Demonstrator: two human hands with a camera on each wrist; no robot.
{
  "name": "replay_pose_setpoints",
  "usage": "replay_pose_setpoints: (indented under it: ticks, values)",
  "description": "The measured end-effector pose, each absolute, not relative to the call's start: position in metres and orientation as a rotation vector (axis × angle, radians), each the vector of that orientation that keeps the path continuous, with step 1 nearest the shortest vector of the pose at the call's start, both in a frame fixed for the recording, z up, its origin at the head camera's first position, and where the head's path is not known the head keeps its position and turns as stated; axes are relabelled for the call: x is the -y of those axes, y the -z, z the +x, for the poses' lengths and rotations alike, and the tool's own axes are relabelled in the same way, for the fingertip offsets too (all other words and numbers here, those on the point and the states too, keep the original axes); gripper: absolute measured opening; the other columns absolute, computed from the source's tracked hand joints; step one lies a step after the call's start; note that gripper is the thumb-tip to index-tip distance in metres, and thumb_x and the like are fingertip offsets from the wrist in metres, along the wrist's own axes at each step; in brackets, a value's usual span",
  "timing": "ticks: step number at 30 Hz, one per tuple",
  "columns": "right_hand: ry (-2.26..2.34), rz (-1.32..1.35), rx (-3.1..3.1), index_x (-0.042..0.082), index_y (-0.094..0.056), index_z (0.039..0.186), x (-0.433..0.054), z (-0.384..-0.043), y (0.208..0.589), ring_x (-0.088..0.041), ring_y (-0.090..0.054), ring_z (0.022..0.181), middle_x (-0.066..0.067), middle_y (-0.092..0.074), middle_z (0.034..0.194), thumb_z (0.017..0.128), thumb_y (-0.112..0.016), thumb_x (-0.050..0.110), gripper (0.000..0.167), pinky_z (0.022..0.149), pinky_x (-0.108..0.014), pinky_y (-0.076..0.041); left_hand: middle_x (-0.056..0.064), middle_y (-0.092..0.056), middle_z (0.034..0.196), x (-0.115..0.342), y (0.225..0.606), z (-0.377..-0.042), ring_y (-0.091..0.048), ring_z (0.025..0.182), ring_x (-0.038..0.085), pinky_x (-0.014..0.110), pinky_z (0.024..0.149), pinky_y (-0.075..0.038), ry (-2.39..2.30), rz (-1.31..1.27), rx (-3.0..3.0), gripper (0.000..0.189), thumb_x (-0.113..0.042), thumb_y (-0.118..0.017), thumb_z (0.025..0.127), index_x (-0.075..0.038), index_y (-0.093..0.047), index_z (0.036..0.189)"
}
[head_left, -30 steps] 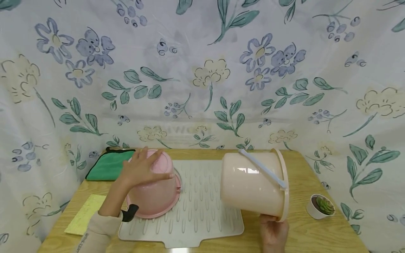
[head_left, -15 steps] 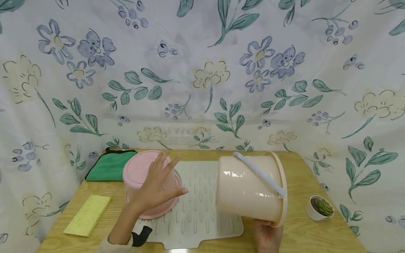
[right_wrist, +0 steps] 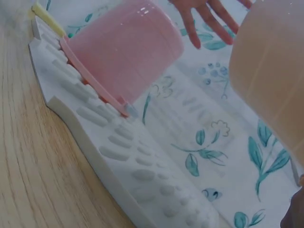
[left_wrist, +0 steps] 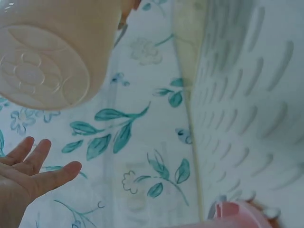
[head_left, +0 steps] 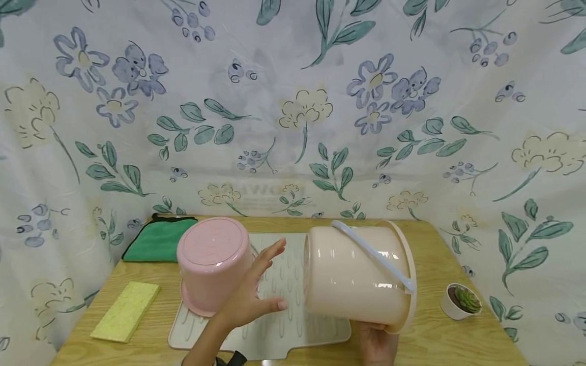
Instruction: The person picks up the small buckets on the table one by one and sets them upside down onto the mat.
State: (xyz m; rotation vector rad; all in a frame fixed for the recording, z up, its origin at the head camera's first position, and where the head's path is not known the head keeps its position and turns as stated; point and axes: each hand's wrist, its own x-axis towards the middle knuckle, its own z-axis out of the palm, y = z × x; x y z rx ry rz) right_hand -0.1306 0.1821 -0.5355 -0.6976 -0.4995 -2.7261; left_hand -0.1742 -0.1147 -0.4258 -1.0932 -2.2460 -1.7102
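My left hand (head_left: 249,302) is spread between the two buckets, its fingers straight and touching neither. The pink bucket (head_left: 208,277) stands upside down on the ribbed white drying tray (head_left: 274,338). My right hand (head_left: 377,343) grips the cream bucket (head_left: 352,279) from below near its rim, its fingers mostly hidden. That bucket is tipped on its side above the tray, base toward the left, with its pale blue handle (head_left: 373,254) lying across it. In the left wrist view a flower relief marks its base (left_wrist: 38,71).
A yellow sponge (head_left: 125,311) lies left of the tray on the wooden table (head_left: 439,264). Behind it is a green cloth or pouch (head_left: 153,241) with black edging. A small potted succulent (head_left: 462,301) stands at the right. A floral curtain (head_left: 293,112) surrounds the table.
My left hand has come off the pink bucket's base and moved right, toward the cream bucket. The cream bucket has shifted slightly left and nearer in my right hand.
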Motion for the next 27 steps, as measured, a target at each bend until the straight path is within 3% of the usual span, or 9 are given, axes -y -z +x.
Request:
replay_pose_setpoints:
  ticks: [6,9,12,16,20,24,27]
  values:
    - [2.646,-0.67,0.538,-0.002,-0.054,0.087,-0.175,-0.13,0.534,-0.001,-0.037,0.076,0.004,-0.044,0.081,0.098,-0.05,0.004,0.013,0.073,-0.017,-0.043,0.0,-0.027,0.162,0.103,0.428,-0.175,-0.031,0.147,0.028,0.067,0.11,-0.029,1.821,-1.142,2.139,0.098,-0.057,-0.073,0.083,-0.019,-0.024,0.159]
    - [2.602,-0.671,0.576,0.001,-0.054,0.085,-0.171,-0.13,0.535,0.003,-0.03,0.074,0.009,-0.04,0.079,0.097,-0.051,0.004,0.013,0.072,-0.015,-0.04,0.003,-0.022,0.164,0.098,0.428,-0.174,-0.028,0.149,0.026,0.06,0.113,-0.03,1.822,-1.162,2.093,0.102,-0.066,-0.067,0.082,-0.016,-0.022,0.159]
    - [2.57,-0.674,0.609,0.011,-0.049,0.078,-0.166,-0.13,0.537,0.004,-0.029,0.071,0.011,-0.037,0.077,0.097,-0.051,0.003,0.021,0.071,-0.014,-0.039,0.005,-0.015,0.166,0.092,0.428,-0.174,-0.02,0.152,0.021,0.053,0.116,-0.029,1.798,-1.166,2.06,0.108,-0.073,-0.064,0.08,-0.014,-0.019,0.159]
    - [2.547,-0.695,0.605,0.021,-0.041,0.076,-0.156,-0.129,0.538,0.005,-0.03,0.069,0.012,-0.038,0.076,0.097,-0.052,0.003,0.03,0.072,-0.012,-0.04,0.004,-0.006,0.168,0.087,0.426,-0.173,-0.009,0.154,0.02,0.052,0.118,-0.025,1.738,-1.137,2.054,0.118,-0.082,-0.059,0.075,-0.014,-0.015,0.16]
    - [2.589,-0.686,0.551,0.008,-0.052,0.079,-0.147,-0.125,0.538,0.002,-0.036,0.07,0.005,-0.046,0.078,0.097,-0.052,0.002,0.019,0.074,-0.014,-0.044,0.006,-0.001,0.168,0.083,0.427,-0.172,-0.007,0.154,0.022,0.052,0.119,-0.02,1.728,-1.14,2.033,0.127,-0.086,-0.058,0.07,-0.011,-0.009,0.16]
    - [2.646,-0.688,0.497,-0.007,-0.06,0.089,-0.141,-0.121,0.538,-0.009,-0.05,0.074,-0.009,-0.06,0.086,0.099,-0.049,0.001,0.017,0.076,-0.018,-0.049,0.013,0.001,0.167,0.081,0.428,-0.172,-0.005,0.154,0.026,0.07,0.111,-0.018,1.71,-1.179,2.012,0.131,-0.086,-0.059,0.069,-0.008,-0.006,0.16]
    - [2.662,-0.732,0.458,-0.007,-0.061,0.094,-0.138,-0.12,0.538,-0.016,-0.058,0.081,-0.016,-0.065,0.094,0.102,-0.046,0.004,0.021,0.079,-0.017,-0.05,0.015,0.002,0.166,0.081,0.428,-0.172,-0.006,0.153,0.03,0.081,0.101,-0.015,1.685,-1.205,2.013,0.13,-0.087,-0.059,0.068,-0.009,-0.008,0.159]
